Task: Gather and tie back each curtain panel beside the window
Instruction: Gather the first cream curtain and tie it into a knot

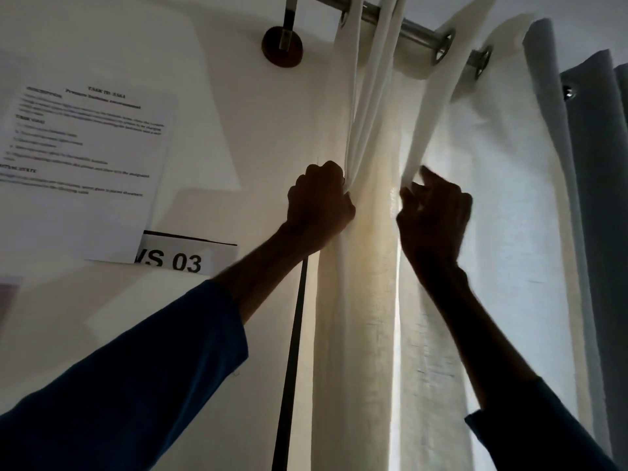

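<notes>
Left hand (321,202) grips curtain (360,300); right hand (435,215) pinches it.

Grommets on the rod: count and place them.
4 grommets: one near the bracket, two on the white curtain farther right, one on the grey curtain. Folds may hide more.

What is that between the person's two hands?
In the head view, a hanging bundle of the cream curtain lies between the left hand and right hand.

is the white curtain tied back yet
No: the left hand and right hand just grip the white curtain, no tie around it.
</notes>
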